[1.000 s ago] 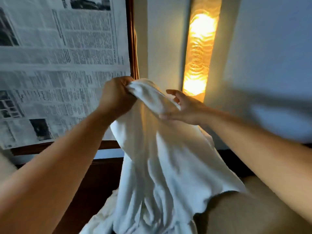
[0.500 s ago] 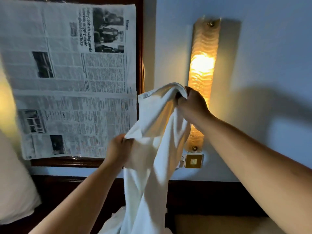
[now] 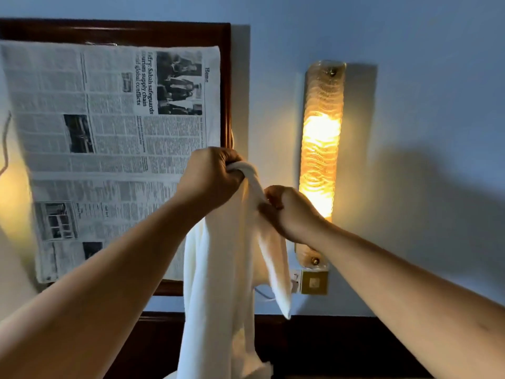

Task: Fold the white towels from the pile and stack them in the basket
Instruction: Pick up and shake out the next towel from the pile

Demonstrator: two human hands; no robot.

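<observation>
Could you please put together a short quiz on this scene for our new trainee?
1. True or false: the left hand and the right hand both grip the towel.
2. Which hand is higher? A. left B. right C. both level
3. Fill in: the lit lamp hangs on the wall to the ___ of the newspaper.
Key: 1 true; 2 A; 3 right.

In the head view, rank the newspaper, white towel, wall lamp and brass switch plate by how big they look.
1. newspaper, largest
2. white towel, nearer the camera and cut off below, so unsure
3. wall lamp
4. brass switch plate, smallest
</observation>
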